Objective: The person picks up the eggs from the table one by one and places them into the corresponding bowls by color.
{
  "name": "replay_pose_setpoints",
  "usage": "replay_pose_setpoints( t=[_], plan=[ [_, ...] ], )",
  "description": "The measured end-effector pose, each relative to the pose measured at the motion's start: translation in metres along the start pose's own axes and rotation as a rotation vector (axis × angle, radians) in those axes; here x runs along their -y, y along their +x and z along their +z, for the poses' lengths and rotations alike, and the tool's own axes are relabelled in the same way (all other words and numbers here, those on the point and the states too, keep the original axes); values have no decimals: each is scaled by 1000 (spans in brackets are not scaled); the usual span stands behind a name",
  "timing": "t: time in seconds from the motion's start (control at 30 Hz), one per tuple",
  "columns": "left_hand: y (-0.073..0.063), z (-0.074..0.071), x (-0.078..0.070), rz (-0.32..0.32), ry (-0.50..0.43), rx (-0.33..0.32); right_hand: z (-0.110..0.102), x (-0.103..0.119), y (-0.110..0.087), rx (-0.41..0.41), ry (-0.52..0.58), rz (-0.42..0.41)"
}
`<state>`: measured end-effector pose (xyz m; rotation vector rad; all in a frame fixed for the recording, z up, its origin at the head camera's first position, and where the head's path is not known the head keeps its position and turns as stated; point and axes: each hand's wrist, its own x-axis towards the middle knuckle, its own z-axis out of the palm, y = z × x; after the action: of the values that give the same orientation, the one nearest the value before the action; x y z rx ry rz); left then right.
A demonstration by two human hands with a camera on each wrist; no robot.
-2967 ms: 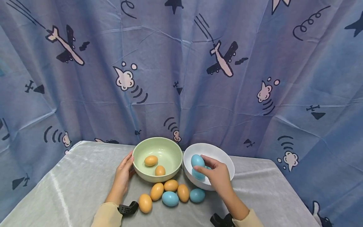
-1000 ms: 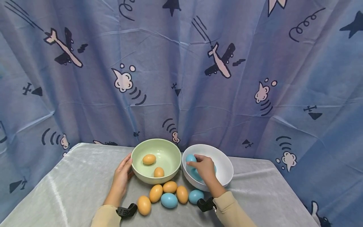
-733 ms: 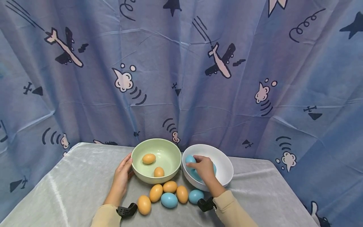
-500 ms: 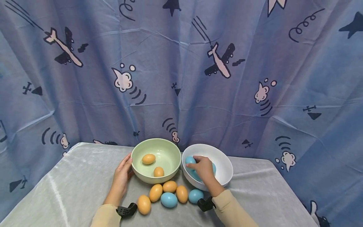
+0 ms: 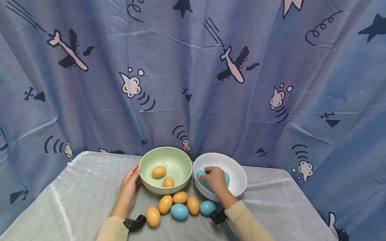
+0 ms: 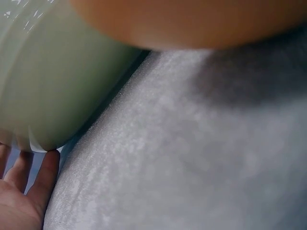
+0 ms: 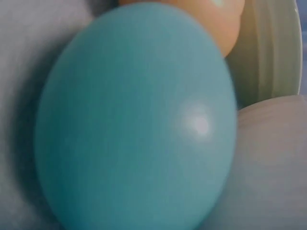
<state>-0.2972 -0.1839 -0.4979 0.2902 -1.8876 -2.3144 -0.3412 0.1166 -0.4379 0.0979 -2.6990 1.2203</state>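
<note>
The right hand (image 5: 217, 180) reaches into the white bowl (image 5: 238, 177) from the near side. At my distance from the rig, I see its thumb and fingers curled about a blue egg (image 5: 200, 174) low in the left part of that bowl; I read this as a pinch, though the right wrist view does not show the fingers. A second blue egg (image 5: 227, 179) lies to the right, partly hidden by the hand.

The left hand (image 5: 129, 184), fingers extended, touches the outer left wall of the green bowl (image 5: 178, 164) without grasping it. Two yellow eggs (image 5: 158, 172) lie near each other inside.

Nearer to me than the bowls, four loose yellow eggs (image 5: 165, 204) and two loose blue eggs (image 5: 179, 212) form a cluster on the grey cloth (image 5: 271, 201). The left wrist camera (image 5: 135, 223) is just beside the leftmost egg, the right wrist camera (image 5: 218, 217) just beside the rightmost. A patterned curtain (image 5: 163, 124) hangs on the far side.

I judge the rightmost egg most at risk: it looms in the right wrist view, and a low sweep of that camera could roll it away. A loosened pinch could drop the smooth egg against its neighbours. A hard left-hand push could drive the green bowl into the white one.
</note>
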Motion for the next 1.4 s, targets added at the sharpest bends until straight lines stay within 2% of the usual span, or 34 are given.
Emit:
replay_pose_setpoints(
  t=[0.27, 0.6, 0.73, 1.0, 1.27, 1.4],
  plan=[
    [1, 2, 2, 4, -16, 7, -7, 3, -4, -170, 158, -16],
    [-2, 0, 5, 7, -4, -1, -24, 12, -23, -196, 266, 5],
    [-2, 0, 5, 2, -1, 2, -32, 21, -36, -178, 329, 27],
    [-3, -2, 5, 4, 7, 2, -36, 40, -65, -75, 477, 19],
    [-2, 0, 3, 16, -13, 4, -35, 46, -85, -45, 549, -2],
    [-2, 1, 1, 13, -10, 8, -31, 46, -94, 3, 604, -8]
  ],
)
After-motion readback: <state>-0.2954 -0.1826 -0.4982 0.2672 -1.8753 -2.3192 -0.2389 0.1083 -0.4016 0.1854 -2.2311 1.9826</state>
